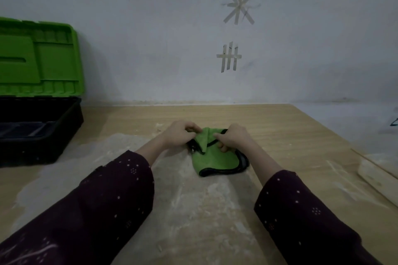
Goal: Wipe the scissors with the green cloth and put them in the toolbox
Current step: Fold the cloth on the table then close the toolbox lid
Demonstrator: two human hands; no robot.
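A green cloth (212,157) with a dark hem lies bunched on the wooden table (280,127) in the middle of the view. My left hand (179,133) pinches its upper left edge. My right hand (233,139) grips its upper right fold. Something dark (195,146) shows under the cloth beside my left hand; I cannot tell whether it is the scissors. The toolbox (43,127) stands open at the far left, its green lid (41,58) upright and its black tub facing me.
A pale wall with tape marks (239,4) rises right behind the table. A light wooden strip (374,174) lies at the table's right edge. White dusty smears cover the tabletop around my arms.
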